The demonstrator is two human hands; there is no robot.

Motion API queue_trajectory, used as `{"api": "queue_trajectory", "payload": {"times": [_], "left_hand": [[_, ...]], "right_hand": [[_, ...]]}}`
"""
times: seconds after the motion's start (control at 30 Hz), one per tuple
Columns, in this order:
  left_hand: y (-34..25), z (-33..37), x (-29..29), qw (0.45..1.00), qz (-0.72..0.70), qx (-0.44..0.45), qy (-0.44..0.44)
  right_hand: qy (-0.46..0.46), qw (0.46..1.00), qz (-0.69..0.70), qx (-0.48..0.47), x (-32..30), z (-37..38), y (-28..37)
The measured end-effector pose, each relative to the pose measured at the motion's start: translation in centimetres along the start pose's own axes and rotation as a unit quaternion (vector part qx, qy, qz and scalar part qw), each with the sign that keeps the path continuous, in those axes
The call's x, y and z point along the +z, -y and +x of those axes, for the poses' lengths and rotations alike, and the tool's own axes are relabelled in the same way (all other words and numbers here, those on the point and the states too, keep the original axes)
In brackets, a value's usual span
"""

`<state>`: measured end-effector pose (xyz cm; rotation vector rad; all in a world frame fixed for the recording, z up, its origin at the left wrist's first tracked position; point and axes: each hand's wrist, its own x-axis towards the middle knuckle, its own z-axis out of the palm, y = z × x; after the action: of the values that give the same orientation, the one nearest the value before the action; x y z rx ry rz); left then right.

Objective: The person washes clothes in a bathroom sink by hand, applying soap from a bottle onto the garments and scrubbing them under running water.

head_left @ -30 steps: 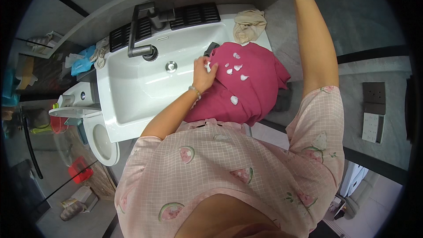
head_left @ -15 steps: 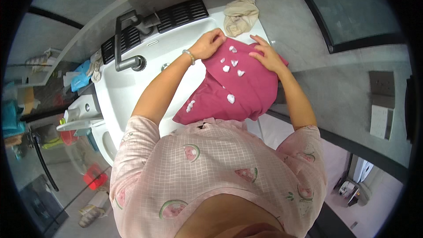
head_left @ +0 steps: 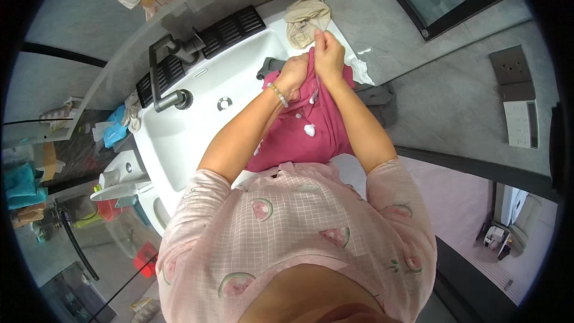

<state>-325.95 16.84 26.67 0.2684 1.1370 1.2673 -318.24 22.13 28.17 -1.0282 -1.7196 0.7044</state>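
A deep pink cloth (head_left: 311,134) lies over the right part of the sink, its near side against my front. White blobs (head_left: 309,130) that look like foam or paste dot its surface. My left hand (head_left: 294,76), with a beaded bracelet on its wrist, is closed on the far part of the cloth. Right beside it my right hand (head_left: 329,55) is also closed, gripping a bunched fold. Between the two hands the fabric is gathered into creases. From under its far left edge a dark grey cloth (head_left: 272,67) peeks out.
The white sink (head_left: 179,161) has a black faucet (head_left: 161,78) and a drain (head_left: 224,103). A beige cloth (head_left: 306,18) sits on the far right corner, a white crumpled piece (head_left: 360,72) near the right rim. Black slotted mats (head_left: 234,30) line the back.
Both hands have closed on the cloth and come together, the right one moving left and away from me. The cloth, spread out before, is now bunched; the grey cloth and white piece have come into sight.
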Motion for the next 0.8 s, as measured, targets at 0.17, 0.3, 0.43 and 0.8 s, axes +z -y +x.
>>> {"api": "queue_trajectory", "payload": {"times": [0.17, 0.3, 0.43, 0.8], "left_hand": [[0.8, 0.8, -1.1, 0.998, -0.068, -0.012, -0.007], [0.2, -0.5, -0.9, 0.998, 0.05, 0.03, -0.025], [0.2, -2.7, -1.4, 0.995, -0.024, -0.047, 0.08], [-2.2, -3.8, -5.4, 0.976, -0.106, -0.034, 0.185]], "right_hand": [[0.005, 0.999, 0.013, -0.032, 1.0, -1.6, 1.2], [-0.039, 0.998, -0.027, -0.03, 1.7, -3.2, 0.9], [-0.068, 0.997, -0.041, -0.022, 0.2, -0.8, -0.8], [0.188, 0.875, 0.292, 0.337, -5.7, 1.6, 1.4]]}}
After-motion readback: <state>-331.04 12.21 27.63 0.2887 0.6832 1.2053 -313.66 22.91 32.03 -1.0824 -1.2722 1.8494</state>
